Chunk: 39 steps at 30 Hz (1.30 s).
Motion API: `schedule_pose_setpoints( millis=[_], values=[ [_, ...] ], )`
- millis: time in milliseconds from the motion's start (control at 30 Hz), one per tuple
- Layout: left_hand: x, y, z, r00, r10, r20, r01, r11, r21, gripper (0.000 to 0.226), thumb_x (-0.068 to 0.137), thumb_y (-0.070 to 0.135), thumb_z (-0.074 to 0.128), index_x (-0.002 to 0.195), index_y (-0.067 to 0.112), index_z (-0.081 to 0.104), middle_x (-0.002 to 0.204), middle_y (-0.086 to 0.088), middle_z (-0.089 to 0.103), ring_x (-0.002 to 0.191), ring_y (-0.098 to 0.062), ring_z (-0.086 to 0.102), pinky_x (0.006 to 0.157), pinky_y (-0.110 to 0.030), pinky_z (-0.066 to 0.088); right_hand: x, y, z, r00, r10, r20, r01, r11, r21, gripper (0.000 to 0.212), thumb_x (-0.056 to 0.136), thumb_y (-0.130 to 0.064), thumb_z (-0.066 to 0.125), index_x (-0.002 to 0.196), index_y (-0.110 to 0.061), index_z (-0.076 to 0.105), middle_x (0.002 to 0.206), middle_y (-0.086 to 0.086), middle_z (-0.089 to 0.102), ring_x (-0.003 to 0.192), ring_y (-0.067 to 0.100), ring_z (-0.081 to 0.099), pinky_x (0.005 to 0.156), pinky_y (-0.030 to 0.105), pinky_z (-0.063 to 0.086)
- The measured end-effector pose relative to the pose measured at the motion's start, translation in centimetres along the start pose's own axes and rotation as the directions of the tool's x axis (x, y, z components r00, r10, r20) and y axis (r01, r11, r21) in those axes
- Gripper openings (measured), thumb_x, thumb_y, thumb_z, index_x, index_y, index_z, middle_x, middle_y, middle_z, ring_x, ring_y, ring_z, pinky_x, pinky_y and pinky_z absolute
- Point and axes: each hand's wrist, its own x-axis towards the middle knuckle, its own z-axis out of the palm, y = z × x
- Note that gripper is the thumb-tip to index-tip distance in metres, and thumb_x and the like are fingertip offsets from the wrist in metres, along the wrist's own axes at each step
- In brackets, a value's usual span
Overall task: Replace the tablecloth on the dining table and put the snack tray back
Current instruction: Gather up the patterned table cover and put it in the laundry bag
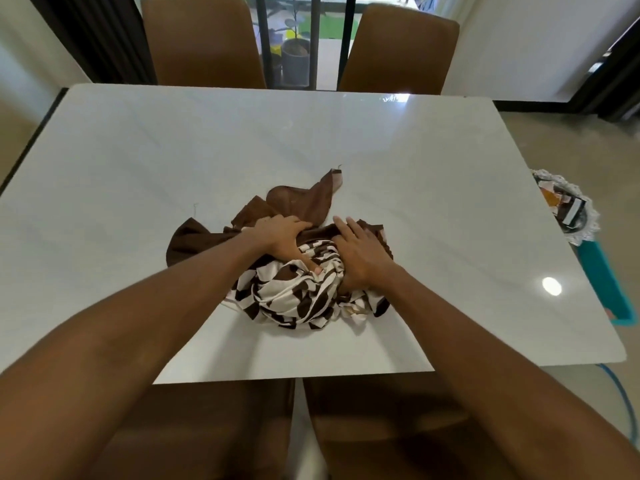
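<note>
- The left hand [280, 237] lies on a bunched tablecloth [298, 292], its fingers [294, 221] curled into the brown folds and its thumb pressed down into the brown-and-white patterned part; the hand is clamped on the cloth.
- The right hand [360, 254] rests flat-ish on the same heap just beside the left hand, fingers close together and pointing away from the person, palm pressing on the fabric; its thumb is tucked under on the near side, so I cannot tell how firmly it grips.
- The tablecloth is a crumpled mound directly under both hands: the patterned part bulges out on the near side of the fingers, and plain brown flaps spread beyond the fingertips and out to the left of the left hand.
- The cloth sits on the bare white glossy dining table [138, 168], nearer the person's edge than the far edge.
- The snack tray [571, 206], with a lacy rim and wrapped packets in it, is well apart from the right hand's fingers, off the table's right edge, on something teal [602, 278].
- Two brown chairs [197, 39] stand well beyond the fingertips at the far side of the table, and two more chair backs [381, 427] lie below the forearms at the near side.
</note>
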Motion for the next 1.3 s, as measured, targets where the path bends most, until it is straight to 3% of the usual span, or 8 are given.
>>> schedule_pose_setpoints(
  millis=[100, 300, 533, 667, 800, 933, 1100, 1300],
  values=[
    [-1.7, 0.9, 0.2, 0.991, -0.13, -0.04, 0.131, 0.991, 0.032, 0.13, 0.033, 0.112, 0.035, 0.125, 0.023, 0.06, 0.11, 0.0, 0.064, 0.1, -0.025, 0.057, 0.101, -0.053, 0.041, -0.3, 0.8, -0.4, 0.998, -0.059, 0.009, 0.058, 0.997, 0.044, 0.122, 0.06, -0.077, 0.067, 0.159, -0.037, 0.008, 0.154, 0.002, 0.046, 0.132, 0.033, 0.05, 0.103, 0.051, 0.045],
    [-5.0, 0.2, 0.2, 0.945, -0.306, 0.116, 0.315, 0.947, -0.066, 0.149, 0.031, 0.112, 0.029, 0.142, 0.015, 0.05, 0.145, -0.014, 0.052, 0.128, -0.036, 0.051, 0.108, -0.053, 0.039, 0.5, -1.1, -1.3, 1.0, 0.017, 0.025, -0.013, 0.991, -0.135, 0.091, 0.064, -0.077, 0.068, 0.137, -0.028, 0.043, 0.104, -0.004, 0.065, 0.099, 0.024, 0.066, 0.074, 0.038, 0.039],
    [-5.8, -1.3, 4.0, 1.0, 0.01, -0.015, -0.011, 0.997, -0.081, 0.154, 0.032, 0.096, 0.067, 0.147, 0.051, -0.026, 0.164, 0.001, -0.027, 0.153, -0.033, -0.008, 0.116, -0.071, 0.015, 0.5, -3.1, -3.1, 0.983, 0.066, 0.17, -0.008, 0.945, -0.326, 0.1, 0.067, -0.071, 0.075, 0.147, -0.025, 0.035, 0.141, 0.008, 0.053, 0.136, 0.032, 0.041, 0.112, 0.06, 0.029],
    [-5.3, -1.6, 6.0, 0.992, -0.057, -0.114, 0.056, 0.998, -0.02, 0.147, 0.051, 0.077, 0.08, 0.154, 0.04, -0.018, 0.165, -0.009, 0.011, 0.146, -0.037, 0.024, 0.112, -0.062, 0.033, 1.8, -4.6, -2.8, 0.985, -0.045, 0.165, 0.092, 0.953, -0.289, 0.153, 0.051, -0.066, 0.09, 0.16, -0.034, -0.013, 0.169, 0.014, -0.003, 0.153, 0.046, -0.004, 0.116, 0.071, 0.006],
    [-4.8, -0.9, 5.6, 0.987, -0.073, -0.144, 0.06, 0.994, -0.089, 0.127, 0.055, 0.062, 0.084, 0.154, 0.023, 0.016, 0.139, -0.005, 0.054, 0.124, -0.031, 0.054, 0.099, -0.05, 0.047, 1.6, -4.1, -0.9, 0.977, -0.032, 0.209, 0.061, 0.989, -0.135, 0.154, 0.053, -0.066, 0.09, 0.154, -0.043, -0.024, 0.169, 0.016, -0.004, 0.153, 0.044, 0.008, 0.118, 0.07, 0.016],
    [-5.0, -0.2, 6.2, 0.98, -0.131, -0.152, 0.116, 0.987, -0.107, 0.085, 0.058, 0.065, 0.08, 0.124, 0.022, 0.048, 0.116, 0.0, 0.065, 0.106, -0.026, 0.061, 0.09, -0.045, 0.046, 2.1, -4.4, -1.1, 0.985, -0.036, 0.168, 0.062, 0.986, -0.154, 0.131, 0.059, -0.068, 0.083, 0.158, -0.043, 0.001, 0.143, 0.01, 0.047, 0.126, 0.036, 0.054, 0.103, 0.058, 0.04],
    [-5.9, -0.1, 7.6, 0.956, -0.11, -0.272, 0.126, 0.991, 0.042, 0.081, 0.056, 0.074, 0.073, 0.118, 0.024, 0.062, 0.129, -0.004, 0.053, 0.13, -0.029, 0.039, 0.103, -0.059, 0.033, 0.1, -5.7, -0.2, 0.999, 0.002, 0.043, 0.001, 0.998, -0.056, 0.051, 0.074, -0.041, 0.063, 0.121, -0.025, 0.051, 0.1, 0.003, 0.068, 0.093, 0.032, 0.067, 0.076, 0.04, 0.052],
    [-7.7, 0.6, 8.1, 0.981, 0.088, -0.171, -0.101, 0.993, -0.067, 0.076, 0.056, 0.054, 0.083, 0.119, 0.023, 0.053, 0.121, -0.001, 0.057, 0.111, -0.026, 0.056, 0.088, -0.043, 0.051, -5.2, -7.2, 2.5, 0.992, 0.123, 0.026, -0.125, 0.977, 0.175, 0.052, 0.073, -0.056, 0.062, 0.117, -0.028, 0.054, 0.097, 0.001, 0.07, 0.091, 0.03, 0.067, 0.078, 0.041, 0.053]
  ],
)
